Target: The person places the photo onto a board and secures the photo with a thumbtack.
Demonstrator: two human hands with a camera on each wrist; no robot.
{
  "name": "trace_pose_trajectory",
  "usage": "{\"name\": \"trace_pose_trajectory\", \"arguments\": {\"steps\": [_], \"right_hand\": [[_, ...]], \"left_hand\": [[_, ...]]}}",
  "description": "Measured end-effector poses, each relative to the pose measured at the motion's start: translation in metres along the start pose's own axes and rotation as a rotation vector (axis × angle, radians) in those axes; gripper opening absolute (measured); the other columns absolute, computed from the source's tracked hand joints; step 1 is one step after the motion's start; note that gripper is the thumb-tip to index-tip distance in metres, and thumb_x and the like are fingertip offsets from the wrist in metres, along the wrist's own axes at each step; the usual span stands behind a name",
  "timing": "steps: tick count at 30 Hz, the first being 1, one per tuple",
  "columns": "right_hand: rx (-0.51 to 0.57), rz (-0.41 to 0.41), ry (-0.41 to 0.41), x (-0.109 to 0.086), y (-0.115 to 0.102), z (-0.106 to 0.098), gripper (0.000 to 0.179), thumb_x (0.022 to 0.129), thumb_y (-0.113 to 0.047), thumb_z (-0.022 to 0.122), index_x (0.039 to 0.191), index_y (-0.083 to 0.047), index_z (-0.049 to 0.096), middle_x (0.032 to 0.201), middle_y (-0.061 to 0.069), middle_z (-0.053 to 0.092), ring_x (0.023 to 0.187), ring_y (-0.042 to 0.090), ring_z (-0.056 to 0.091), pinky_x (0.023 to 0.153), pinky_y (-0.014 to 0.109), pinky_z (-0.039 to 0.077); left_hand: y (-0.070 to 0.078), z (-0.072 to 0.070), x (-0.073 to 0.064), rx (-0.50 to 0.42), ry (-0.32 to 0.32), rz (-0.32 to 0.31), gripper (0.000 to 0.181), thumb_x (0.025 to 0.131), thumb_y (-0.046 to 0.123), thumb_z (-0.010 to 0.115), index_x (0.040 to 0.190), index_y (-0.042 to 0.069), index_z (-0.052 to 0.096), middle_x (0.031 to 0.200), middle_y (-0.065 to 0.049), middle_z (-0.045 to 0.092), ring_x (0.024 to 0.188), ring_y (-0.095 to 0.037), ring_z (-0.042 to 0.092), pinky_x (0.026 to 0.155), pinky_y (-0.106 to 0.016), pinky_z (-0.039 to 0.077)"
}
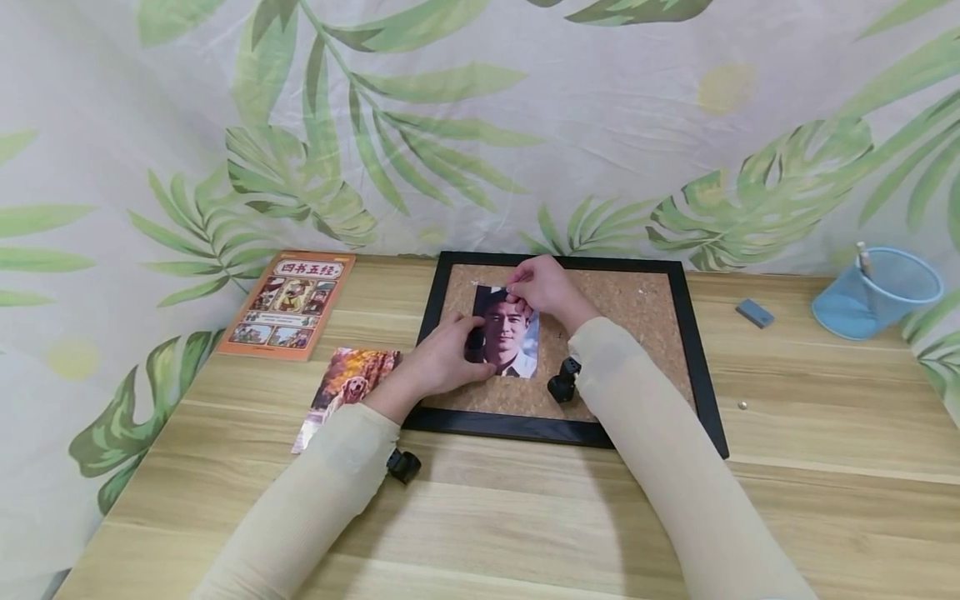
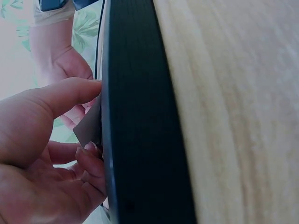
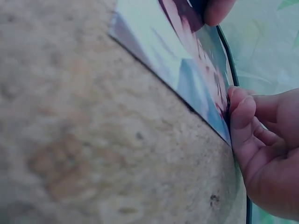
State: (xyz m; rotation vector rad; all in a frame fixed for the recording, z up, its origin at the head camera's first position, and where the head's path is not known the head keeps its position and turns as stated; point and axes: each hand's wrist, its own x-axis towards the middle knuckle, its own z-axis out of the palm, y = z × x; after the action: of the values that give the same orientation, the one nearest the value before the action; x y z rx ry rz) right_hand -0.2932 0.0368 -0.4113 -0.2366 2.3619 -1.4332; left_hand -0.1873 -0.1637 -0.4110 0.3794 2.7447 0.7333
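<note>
A portrait photo (image 1: pixel 507 340) lies on a black-framed cork board (image 1: pixel 630 350). My left hand (image 1: pixel 450 357) holds its left side, thumb near the lower corner and fingers higher up. In the left wrist view, a grey corner of the photo (image 2: pixel 89 125) lifts between that thumb and the curled fingers. At the photo's top edge, my right hand (image 1: pixel 543 287) pinches with thumb and forefinger. The right wrist view shows these fingertips (image 3: pixel 243 112) against the photo's upper corner; whether a small pin is between them is hidden.
Left of the board lie a dog photo (image 1: pixel 352 385), partly under my left forearm, and an orange book (image 1: pixel 288 304). To the right are a blue eraser-like block (image 1: pixel 754 313), a small silvery piece (image 1: pixel 742 405) and a blue mesh pen cup (image 1: pixel 847 304). A leaf-print curtain (image 1: pixel 600 150) hangs behind.
</note>
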Motion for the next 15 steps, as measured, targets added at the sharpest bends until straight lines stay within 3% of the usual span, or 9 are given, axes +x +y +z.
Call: {"name": "trace_pose_trajectory", "arguments": {"steps": [3, 8, 11, 15], "right_hand": [[-0.008, 0.024, -0.011, 0.003, -0.003, 0.000, 0.017, 0.107, 0.001, 0.060, 0.115, 0.012, 0.070, 0.082, 0.011, 0.072, 0.057, 0.011, 0.063, 0.055, 0.023, 0.055], [-0.064, 0.062, -0.016, 0.007, -0.009, 0.001, 0.016, 0.107, -0.001, 0.061, 0.113, 0.009, 0.072, 0.079, 0.007, 0.071, 0.054, 0.010, 0.062, 0.053, 0.023, 0.053], [-0.092, 0.085, -0.010, 0.009, -0.011, 0.003, 0.015, 0.106, -0.002, 0.061, 0.111, 0.007, 0.072, 0.074, 0.005, 0.069, 0.052, 0.009, 0.060, 0.051, 0.022, 0.051], [-0.129, 0.126, 0.012, 0.010, -0.010, 0.003, 0.014, 0.106, -0.005, 0.063, 0.109, 0.004, 0.073, 0.068, 0.002, 0.066, 0.049, 0.010, 0.059, 0.050, 0.022, 0.049]], "left_hand": [[-0.015, 0.009, 0.010, 0.015, 0.019, 0.016, 0.086, 0.092, 0.043, 0.083, 0.158, 0.001, 0.049, 0.145, -0.021, 0.055, 0.124, -0.034, 0.061, 0.107, -0.048, 0.054], [-0.029, 0.018, 0.020, -0.005, 0.016, 0.002, 0.087, 0.090, 0.047, 0.084, 0.160, 0.007, 0.049, 0.146, -0.018, 0.055, 0.126, -0.033, 0.061, 0.110, -0.050, 0.052], [-0.023, 0.014, 0.015, -0.018, 0.018, -0.004, 0.085, 0.090, 0.045, 0.084, 0.159, 0.008, 0.050, 0.145, -0.017, 0.055, 0.126, -0.032, 0.061, 0.111, -0.049, 0.051], [-0.003, 0.002, 0.001, -0.025, -0.004, -0.003, 0.084, 0.092, 0.041, 0.083, 0.159, 0.005, 0.049, 0.148, -0.020, 0.054, 0.131, -0.035, 0.060, 0.113, -0.051, 0.050]]}}
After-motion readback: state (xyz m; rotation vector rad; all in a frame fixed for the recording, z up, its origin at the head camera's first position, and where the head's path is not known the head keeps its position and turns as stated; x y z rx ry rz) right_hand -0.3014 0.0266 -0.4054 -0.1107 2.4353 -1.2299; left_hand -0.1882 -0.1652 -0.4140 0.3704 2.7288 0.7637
